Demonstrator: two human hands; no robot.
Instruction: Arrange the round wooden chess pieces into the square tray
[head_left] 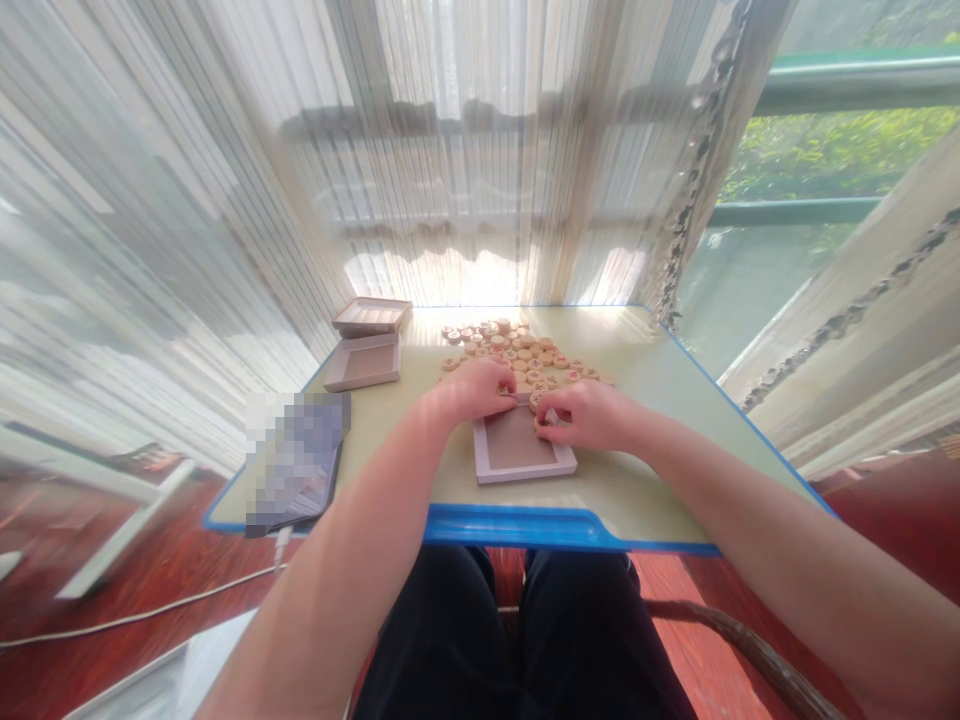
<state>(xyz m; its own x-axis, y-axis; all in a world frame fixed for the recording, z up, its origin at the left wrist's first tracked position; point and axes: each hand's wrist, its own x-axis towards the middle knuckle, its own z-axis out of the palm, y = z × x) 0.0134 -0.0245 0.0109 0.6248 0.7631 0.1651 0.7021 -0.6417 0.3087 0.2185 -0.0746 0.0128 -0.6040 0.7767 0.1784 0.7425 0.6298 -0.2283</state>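
Observation:
A shallow pale box tray (523,476) lies near the table's front edge, its visible floor bare. My left hand (480,388) is closed at the tray's back left corner, thumb and fingers on the rim. Over the tray's right side, my right hand (589,412) pinches a round wooden xiangqi piece, mostly covered by the fingertips. Another xiangqi piece (536,400) sits by the back rim, close to the right fingers. Behind both hands spreads a loose heap of xiangqi pieces (521,355), some with marked faces up; my left hand hides part of it.
Two more box parts, a tray (364,364) and a compartmented box (373,314), lie at the back left. A partly blurred tablet or phone (307,470) rests at the left edge, near a white cable (282,545). The table has a blue rim (517,525); curtains hang behind.

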